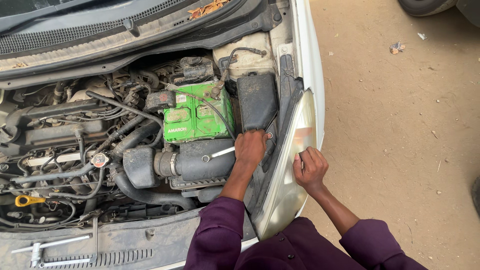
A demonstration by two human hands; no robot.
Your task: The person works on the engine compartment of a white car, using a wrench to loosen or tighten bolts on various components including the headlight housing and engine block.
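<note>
At centre frame my left hand (pixel 251 147) is closed around a wrench (pixel 218 154) by the headlamp's (pixel 290 165) inner edge, just right of the battery (pixel 199 117). My right hand (pixel 310 169) curls over the lens, fingers pressed to it. If the wrench slips, I judge it could swing onto a battery terminal and short, or skin my knuckles.

We see our left hand (pixel 251 148) closed on a bright, polished metal spanner (pixel 218 154) over a matt, dusty black plastic air box (pixel 205 162). Our right hand (pixel 310 169) rests on the smooth, slightly clouded headlamp lens (pixel 290 170). The green battery (pixel 197 117), centre frame, looks like glossy plastic. Our sleeves are soft purple cloth. The ground at right is rough, dry dirt.
</note>
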